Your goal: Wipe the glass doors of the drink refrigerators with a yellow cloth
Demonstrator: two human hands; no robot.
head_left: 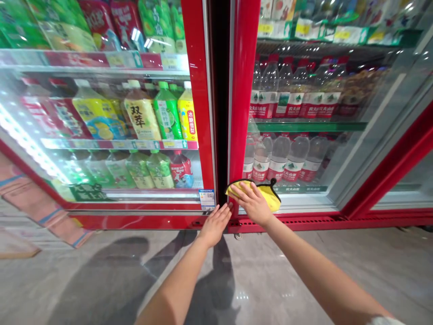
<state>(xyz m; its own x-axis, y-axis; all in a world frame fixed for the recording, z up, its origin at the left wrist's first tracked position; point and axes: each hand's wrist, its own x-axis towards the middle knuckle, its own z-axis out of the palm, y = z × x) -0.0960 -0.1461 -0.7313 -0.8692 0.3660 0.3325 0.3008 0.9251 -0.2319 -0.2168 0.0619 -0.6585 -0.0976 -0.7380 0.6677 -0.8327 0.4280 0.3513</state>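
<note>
My right hand (pixel 253 204) presses a yellow cleaning cloth (pixel 270 197) with black edging flat against the lower left corner of the right fridge door (pixel 241 113). Its fingers lie stretched across the cloth, and a black loop sticks up at the cloth's far corner. My left hand (pixel 216 224) holds nothing; its fingers are extended at the lower corner of the left fridge (pixel 199 104), near the dark gap between the two fridges. Whether those fingertips touch the frame I cannot tell. Just above them, a blue and white label (pixel 206 199) is stuck on the glass.
Behind the left glass stand green, yellow and red drink bottles (pixel 142 110) on shelves. Water bottles (pixel 279 158) with red labels fill the right fridge's shelves. Stacked cartons (pixel 37 198) stand at the left. Grey shiny floor (pixel 264 280) lies below, with a small caster (pixel 238 236) under the fridge.
</note>
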